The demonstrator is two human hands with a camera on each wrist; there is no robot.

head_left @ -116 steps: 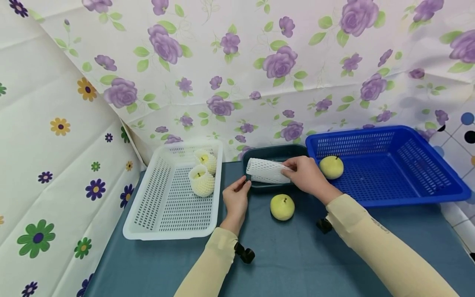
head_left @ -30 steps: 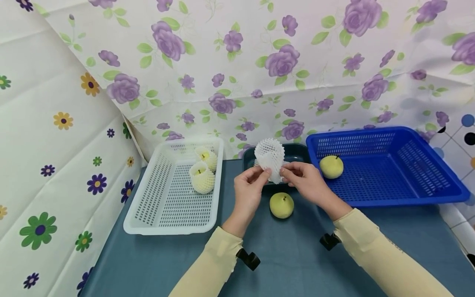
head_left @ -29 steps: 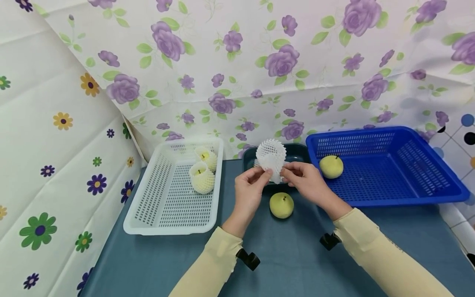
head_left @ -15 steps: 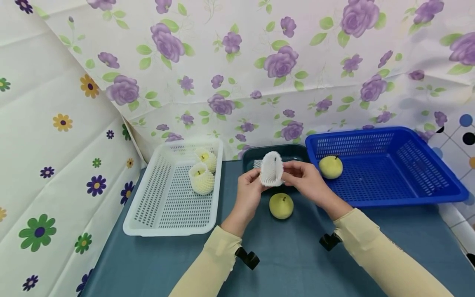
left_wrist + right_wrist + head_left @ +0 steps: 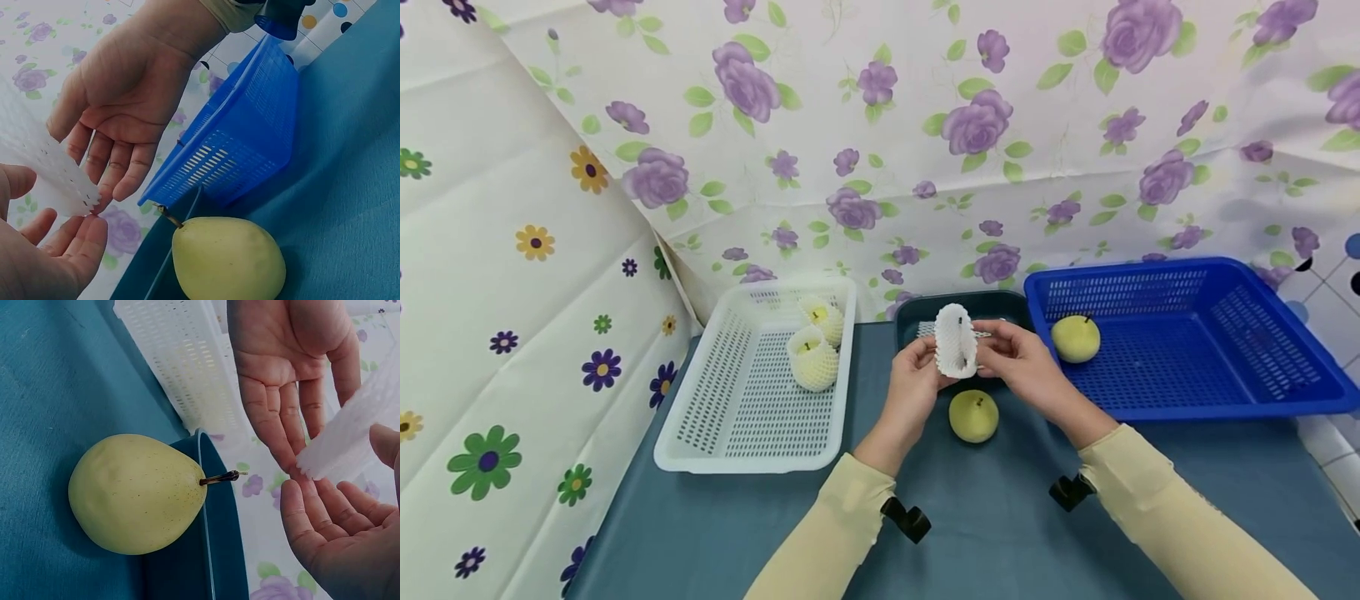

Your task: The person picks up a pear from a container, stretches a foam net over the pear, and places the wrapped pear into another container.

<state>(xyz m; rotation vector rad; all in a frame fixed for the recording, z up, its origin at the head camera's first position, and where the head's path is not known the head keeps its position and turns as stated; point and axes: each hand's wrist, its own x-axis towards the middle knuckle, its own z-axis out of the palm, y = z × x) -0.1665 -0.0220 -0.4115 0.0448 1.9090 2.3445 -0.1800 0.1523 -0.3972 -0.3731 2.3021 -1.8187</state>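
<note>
A white foam fruit net is held up between both hands above the dark green tray, its mouth spread into an oval. My left hand grips its left side between thumb and fingers. On the other side, my right hand holds it the same way; in the left wrist view, the fingertips of both hands meet under the net's end. Just below the hands, a bare yellow-green pear stands on the table, stem up. The right wrist view shows this pear close, beside the tray's rim.
The dark green tray holds more foam netting, partly hidden by the hands. At left, a white basket contains two netted pears. A blue basket at right holds one bare pear. A flowered sheet hangs behind.
Earlier the right hand held the net flat over the tray; both hands then raised it. Its mouth has since tipped toward the head camera and widened. The pears have stayed put.
</note>
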